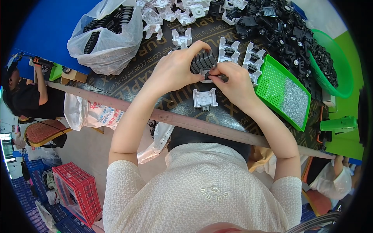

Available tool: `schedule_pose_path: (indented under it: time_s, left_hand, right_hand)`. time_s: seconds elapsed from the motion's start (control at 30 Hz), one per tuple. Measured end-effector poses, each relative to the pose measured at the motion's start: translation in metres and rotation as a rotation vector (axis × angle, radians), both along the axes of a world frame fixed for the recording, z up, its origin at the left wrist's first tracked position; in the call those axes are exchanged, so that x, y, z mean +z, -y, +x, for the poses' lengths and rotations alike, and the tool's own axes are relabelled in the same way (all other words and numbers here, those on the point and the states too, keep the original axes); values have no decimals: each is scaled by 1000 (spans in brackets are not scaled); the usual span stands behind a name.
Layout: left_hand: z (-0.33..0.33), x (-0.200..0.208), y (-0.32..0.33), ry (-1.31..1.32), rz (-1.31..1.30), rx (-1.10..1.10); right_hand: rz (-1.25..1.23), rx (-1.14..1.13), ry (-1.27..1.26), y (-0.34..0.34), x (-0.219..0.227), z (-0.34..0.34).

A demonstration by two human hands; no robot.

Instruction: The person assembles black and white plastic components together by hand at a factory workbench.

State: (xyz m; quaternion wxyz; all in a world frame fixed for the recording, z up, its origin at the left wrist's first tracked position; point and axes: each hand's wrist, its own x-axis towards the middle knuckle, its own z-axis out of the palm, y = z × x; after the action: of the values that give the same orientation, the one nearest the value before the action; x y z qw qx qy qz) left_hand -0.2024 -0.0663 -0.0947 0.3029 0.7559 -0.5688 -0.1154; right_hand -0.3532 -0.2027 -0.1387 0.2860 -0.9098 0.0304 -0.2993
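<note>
My left hand (173, 70) is closed around a stack of black ribbed plastic pieces (203, 61), thumb below and fingers above. At the lower end of that stack, my right hand (234, 79) pinches a small black piece (208, 74) between thumb and fingers. Whether this piece has come off the stack I cannot tell. Just below the hands a white plastic housing (204, 98) lies on the dark table, with a black piece at its near edge. Beyond the right hand are more white housings (253, 58) with black pieces fitted in them. Another white housing (182, 37) sits past the left hand.
A clear plastic bag (112, 54) of black ribbed stacks stands at the left. White housings (186, 13) and black parts (272, 31) are heaped at the back. To the right are a green tray (268, 83) of small metal pieces and a green basket (342, 73). Other people work on both sides.
</note>
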Motion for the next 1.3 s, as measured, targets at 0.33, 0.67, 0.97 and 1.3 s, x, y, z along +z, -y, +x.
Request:
schedule_pose_path:
  time_s: [0.33, 0.67, 0.97, 1.3]
  left_hand:
    - [0, 0, 1, -1, 19, -6]
    - [-2, 4, 2, -18, 51, -9]
    - [3, 5, 12, 44, -120, -94]
    - [24, 10, -2, -141, -196, 126]
  right_hand:
    - [-1, -2, -1, 1, 1, 0]
    - [-64, 49, -172, 3, 9, -10]
    - [-135, -43, -203, -3, 9, -42]
    - [-208, -114, -146, 5, 4, -40]
